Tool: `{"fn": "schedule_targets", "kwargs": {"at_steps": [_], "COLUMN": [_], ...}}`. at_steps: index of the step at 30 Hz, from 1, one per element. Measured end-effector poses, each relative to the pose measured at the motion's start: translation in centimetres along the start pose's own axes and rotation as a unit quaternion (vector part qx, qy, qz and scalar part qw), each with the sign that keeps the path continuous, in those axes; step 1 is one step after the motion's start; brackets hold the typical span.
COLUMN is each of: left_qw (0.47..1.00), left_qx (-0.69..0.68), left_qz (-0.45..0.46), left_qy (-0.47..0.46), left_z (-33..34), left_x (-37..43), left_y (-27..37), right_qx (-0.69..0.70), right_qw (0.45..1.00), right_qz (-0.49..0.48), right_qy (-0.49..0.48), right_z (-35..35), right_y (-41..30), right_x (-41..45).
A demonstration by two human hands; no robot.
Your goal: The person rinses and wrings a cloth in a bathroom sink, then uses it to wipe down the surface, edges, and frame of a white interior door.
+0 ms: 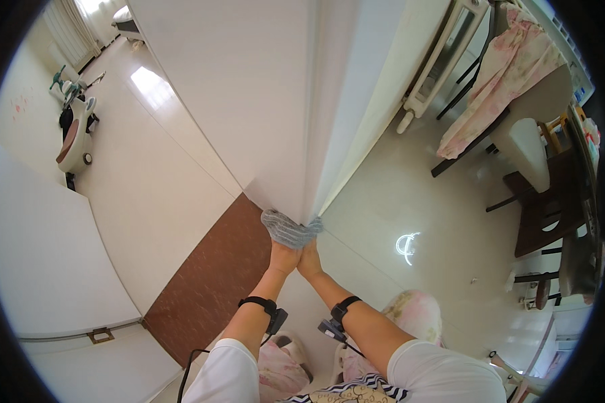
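A grey cloth with pale stripes (290, 230) is pressed against the white door frame (310, 131), wrapping round its edge. My left hand (283, 256) holds the cloth from the left. Beside it, wrists nearly touching, my right hand (308, 256) grips the cloth's right part. The cloth hides the fingers of both hands. How high the cloth is above the floor I cannot tell.
A brown threshold strip (209, 274) crosses the doorway at left, near a white door (45, 242). Beyond stands a child's ride-on toy (75, 136). To the right are a radiator (441, 55), a chair draped with floral fabric (504, 85) and a dark table (590, 166).
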State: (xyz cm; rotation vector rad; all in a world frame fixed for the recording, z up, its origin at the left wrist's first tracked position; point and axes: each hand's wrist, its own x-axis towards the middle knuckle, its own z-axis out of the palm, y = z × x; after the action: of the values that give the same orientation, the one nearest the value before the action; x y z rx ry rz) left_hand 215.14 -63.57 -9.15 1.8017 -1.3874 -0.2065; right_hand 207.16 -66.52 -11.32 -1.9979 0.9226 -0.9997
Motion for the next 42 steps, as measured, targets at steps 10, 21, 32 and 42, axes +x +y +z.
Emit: {"fn": "schedule_targets", "kwargs": {"at_steps": [10, 21, 32, 42], "left_qw": [0.849, 0.182, 0.155, 0.517], "left_qx": [-0.317, -0.772, -0.777, -0.489], "left_qz": [-0.289, -0.358, -0.519, -0.631], "left_qy": [0.307, 0.493, 0.320, 0.310], "left_z": [10.9, 2.8, 10.5, 11.1], "left_x": [0.1, 9.9, 4.8, 4.4], "left_y": [-1.0, 10.2, -3.0, -5.7], "right_qx": [-0.013, -0.388, -0.470, -0.422], "right_qw": [0.994, 0.596, 0.497, 0.544], "right_qz": [-0.103, -0.698, -0.719, -0.709], "right_qy": [0.031, 0.085, 0.123, 0.155], "right_z": [-18.6, -25.9, -25.4, -24.3], "right_y": [-18.0, -35.5, -36.7, -35.6], "right_x": [11.6, 26.0, 28.3, 28.0]}}
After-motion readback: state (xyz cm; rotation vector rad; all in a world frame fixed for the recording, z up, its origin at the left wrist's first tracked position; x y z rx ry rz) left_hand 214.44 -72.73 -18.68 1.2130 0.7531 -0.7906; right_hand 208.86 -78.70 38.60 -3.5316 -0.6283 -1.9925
